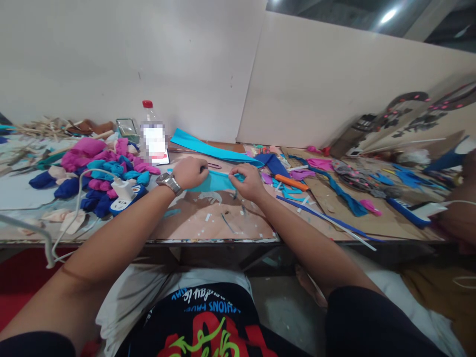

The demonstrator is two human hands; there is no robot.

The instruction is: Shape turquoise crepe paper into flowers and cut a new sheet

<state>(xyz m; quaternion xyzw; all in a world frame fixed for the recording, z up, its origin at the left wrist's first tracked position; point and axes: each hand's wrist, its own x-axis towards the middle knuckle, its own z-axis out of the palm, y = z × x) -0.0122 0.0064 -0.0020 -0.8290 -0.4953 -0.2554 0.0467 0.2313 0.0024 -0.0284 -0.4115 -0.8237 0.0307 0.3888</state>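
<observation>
Printed shirt (208, 322) — beyond, hands (189, 174) (248, 183) pinch turquoise cloth (215, 183), fabric heap (80, 157) left, orange tool (292, 182) right.

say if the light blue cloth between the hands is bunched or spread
Spread: the light blue cloth looks flat, its upper edge straight between the left hand and right hand.

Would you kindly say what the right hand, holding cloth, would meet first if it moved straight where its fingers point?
Beyond the turquoise cloth it pinches, the right hand would probably meet the left hand, though depth is unclear.
</observation>
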